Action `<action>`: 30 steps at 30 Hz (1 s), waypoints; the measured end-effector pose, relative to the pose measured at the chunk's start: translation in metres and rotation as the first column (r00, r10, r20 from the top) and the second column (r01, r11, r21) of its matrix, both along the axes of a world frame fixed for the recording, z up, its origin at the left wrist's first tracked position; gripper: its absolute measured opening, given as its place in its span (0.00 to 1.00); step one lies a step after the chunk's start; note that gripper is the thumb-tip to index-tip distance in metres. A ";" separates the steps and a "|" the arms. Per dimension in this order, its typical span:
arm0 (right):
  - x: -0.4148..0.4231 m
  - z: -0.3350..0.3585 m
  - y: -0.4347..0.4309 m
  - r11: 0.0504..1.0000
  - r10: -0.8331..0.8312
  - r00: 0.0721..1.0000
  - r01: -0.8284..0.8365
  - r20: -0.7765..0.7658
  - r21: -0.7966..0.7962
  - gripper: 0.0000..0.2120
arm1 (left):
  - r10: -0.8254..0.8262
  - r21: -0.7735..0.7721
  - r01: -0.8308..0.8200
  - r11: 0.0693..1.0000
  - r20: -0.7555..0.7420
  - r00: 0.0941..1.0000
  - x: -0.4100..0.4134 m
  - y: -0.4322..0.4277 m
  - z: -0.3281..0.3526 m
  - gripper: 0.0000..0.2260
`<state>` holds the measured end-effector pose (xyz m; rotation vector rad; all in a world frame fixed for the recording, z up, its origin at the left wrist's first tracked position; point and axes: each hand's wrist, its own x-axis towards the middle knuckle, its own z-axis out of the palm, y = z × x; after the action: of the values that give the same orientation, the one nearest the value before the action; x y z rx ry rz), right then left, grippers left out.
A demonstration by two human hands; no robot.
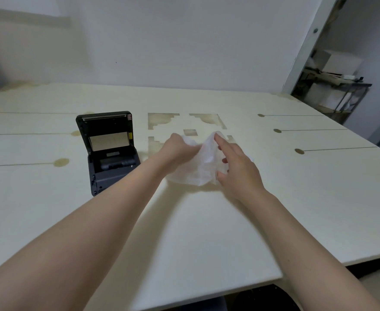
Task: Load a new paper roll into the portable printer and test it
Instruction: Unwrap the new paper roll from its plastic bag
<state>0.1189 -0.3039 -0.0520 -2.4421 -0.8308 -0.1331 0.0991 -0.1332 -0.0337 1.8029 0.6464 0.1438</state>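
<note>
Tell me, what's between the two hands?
In the head view, a crumpled, translucent white plastic wrapper stretches between the left hand and right hand; both grip it above the cream table.

Printer [109,151] sits on the bench [207,221], lid up, left of the plastic wrapper [198,167]; left hand [177,151] and right hand [236,167] flank that wrapper.

Dark printer [111,153], lid upright, compartment open

A workshop-like room: a big cream worktable [207,221] with cut-out slots, and cluttered metal shelving [337,90] through the doorway.
</note>
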 end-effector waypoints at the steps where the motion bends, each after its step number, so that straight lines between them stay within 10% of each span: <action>1: 0.000 0.000 -0.001 1.000 0.008 1.000 -0.008 -0.008 -0.008 0.39 | -0.045 0.069 0.048 0.996 -0.047 0.998 -0.001 0.001 -0.003 0.09; 5: -0.002 0.002 -0.002 1.000 0.011 1.000 -0.010 -0.030 0.020 0.36 | -0.007 0.500 0.040 0.865 -0.068 0.998 0.000 0.009 -0.012 0.06; 13: -0.008 0.000 0.012 0.998 0.027 0.992 -0.032 -0.124 -0.045 0.22 | 0.250 0.074 -0.266 0.961 0.173 0.953 0.005 0.000 -0.021 0.02; 17: -0.007 -0.002 0.019 0.994 -0.071 0.982 0.055 -0.174 -0.097 0.17 | 0.186 -0.282 -0.137 0.950 0.158 0.970 0.001 -0.005 -0.016 0.14; 20: -0.004 -0.002 0.023 0.987 -0.139 0.974 0.122 -0.177 -0.107 0.12 | 0.006 -0.070 0.007 0.998 0.182 0.983 0.002 -0.002 -0.025 0.40; 25: -0.006 0.007 0.020 0.970 -0.228 0.956 0.239 -0.186 0.038 0.26 | 0.241 0.061 -0.273 0.960 0.319 0.917 0.011 0.003 -0.026 0.29; 30: -0.006 0.006 0.013 0.973 -0.181 0.975 0.197 -0.129 0.123 0.13 | 0.269 0.133 -0.311 0.941 0.263 0.926 0.017 -0.004 -0.017 0.28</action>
<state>0.1134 -0.2909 -0.0455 -2.3711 -0.5196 -0.1114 0.1165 -0.1369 -0.0509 1.8068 0.7408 0.6292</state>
